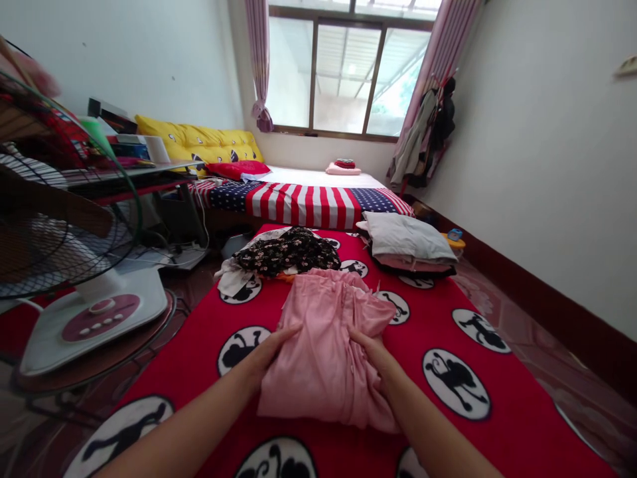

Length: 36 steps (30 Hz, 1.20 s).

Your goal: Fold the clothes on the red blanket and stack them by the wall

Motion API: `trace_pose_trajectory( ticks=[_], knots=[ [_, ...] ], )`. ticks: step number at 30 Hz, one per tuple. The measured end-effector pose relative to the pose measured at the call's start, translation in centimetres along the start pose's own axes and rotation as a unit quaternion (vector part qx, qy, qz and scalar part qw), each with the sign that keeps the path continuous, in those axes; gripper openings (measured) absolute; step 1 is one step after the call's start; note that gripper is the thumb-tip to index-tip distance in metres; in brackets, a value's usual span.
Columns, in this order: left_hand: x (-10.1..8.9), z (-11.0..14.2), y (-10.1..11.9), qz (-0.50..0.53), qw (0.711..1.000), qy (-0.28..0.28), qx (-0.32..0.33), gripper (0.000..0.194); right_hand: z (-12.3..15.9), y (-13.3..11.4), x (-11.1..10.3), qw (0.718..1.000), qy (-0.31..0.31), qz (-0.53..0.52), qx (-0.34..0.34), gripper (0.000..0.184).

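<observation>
A pink cloth garment [323, 372] lies bunched and folded on a red mat [502, 411] printed with black-and-white animal circles. My left hand [269, 352] rests flat on the garment's left side, and my right hand [371, 348] lies flat on its right side. Neither hand visibly grips the fabric. Beyond the pink garment lies a heap of black floral clothing [288, 251] over some white cloth [231, 277]. A stack of folded grey and pink bedding [408, 238] sits to the far right of the mat.
A white standing fan [84, 232] with a green-rimmed guard stands left of the mat, beside a cluttered desk [134, 171]. A bed with a striped, starred cover [303, 204] lies ahead under a window [343, 73]. Clothes [423, 136] hang on the right wall.
</observation>
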<state>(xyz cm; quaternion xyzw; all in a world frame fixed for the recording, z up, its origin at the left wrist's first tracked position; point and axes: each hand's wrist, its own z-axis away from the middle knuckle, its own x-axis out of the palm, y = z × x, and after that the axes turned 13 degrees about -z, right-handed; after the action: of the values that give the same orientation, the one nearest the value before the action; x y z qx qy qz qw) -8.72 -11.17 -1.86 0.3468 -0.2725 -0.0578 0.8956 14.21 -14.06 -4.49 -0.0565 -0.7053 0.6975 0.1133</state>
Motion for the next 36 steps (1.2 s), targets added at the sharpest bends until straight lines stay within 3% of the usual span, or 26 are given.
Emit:
trace_pose_trajectory(
  ticks=[3, 7, 13, 16, 19, 22, 24, 27, 32, 36],
  knots=[
    [-0.7, 1.9, -0.8, -0.056, 0.996, 0.002, 0.075, 0.053, 0.2, -0.9, -1.2, 0.995, 0.011, -0.081, 0.05, 0.043],
    [-1.4, 2.6, -1.8, -0.15, 0.97, -0.014, 0.189, 0.062, -1.2, -1.0, -3.5, 0.992, 0.062, -0.094, 0.052, 0.04],
    [-2.6, 1.2, -2.6, -0.212, 0.942, 0.131, 0.227, 0.072, -3.3, -1.1, -5.4, 0.983, 0.131, -0.104, 0.076, 0.031],
    [-3.5, 2.0, -4.1, -0.24, 0.92, 0.195, 0.242, 0.08, -1.0, -1.4, -6.8, 0.978, 0.171, -0.1, 0.069, 0.04],
    [-3.9, 3.8, -7.0, -0.27, 0.899, 0.19, 0.289, 0.074, 3.8, -0.9, -8.0, 0.981, 0.191, -0.034, 0.03, 0.042],
    [-3.4, 5.4, -9.8, -0.321, 0.875, 0.189, 0.308, 0.075, 8.7, 0.1, -8.1, 0.992, 0.093, 0.086, 0.013, 0.037],
    [-2.8, 5.7, -10.8, -0.347, 0.852, 0.235, 0.314, 0.072, 10.8, 0.7, -7.6, 0.987, 0.032, 0.155, 0.0, 0.036],
    [-2.0, 5.5, -10.9, -0.354, 0.833, 0.292, 0.309, 0.059, 11.7, 1.4, -6.6, 0.976, 0.043, 0.204, -0.064, 0.029],
    [-1.4, 5.4, -10.2, -0.33, 0.83, 0.305, 0.329, 0.049, 11.0, 1.9, -6.3, 0.975, 0.033, 0.177, -0.13, 0.024],
    [-1.4, 5.6, -10.2, -0.341, 0.812, 0.313, 0.355, 0.043, 11.3, 1.8, -6.3, 0.972, 0.079, 0.162, -0.149, 0.026]
  ],
)
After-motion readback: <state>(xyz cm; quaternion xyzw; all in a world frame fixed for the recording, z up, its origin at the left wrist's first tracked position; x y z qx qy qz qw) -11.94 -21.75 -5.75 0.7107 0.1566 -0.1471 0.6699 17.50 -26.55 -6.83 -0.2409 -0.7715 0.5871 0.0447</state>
